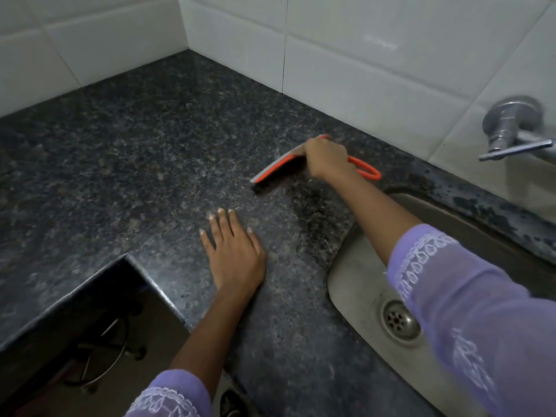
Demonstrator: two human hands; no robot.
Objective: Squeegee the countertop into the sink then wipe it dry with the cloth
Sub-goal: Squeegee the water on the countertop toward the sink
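Right hand [326, 158] gripping orange-and-grey rubber-bladed squeegee [276, 167]; left hand [234, 254] lying flat, open, on speckled dark granite countertop [120, 164].
Blade running 8-to-2 o'clock, handle loop pointing 4 o'clock.

Speckled polished stone countertop [150, 152], dull steel sink [355, 266], glossy tiles [361, 55].

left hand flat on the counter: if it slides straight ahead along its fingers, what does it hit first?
Probably the squeegee, held by the right hand. The left hand points up the frame, slightly right, with only bare wet countertop before the blade's near end; a slightly leftward line would reach the tiled wall.
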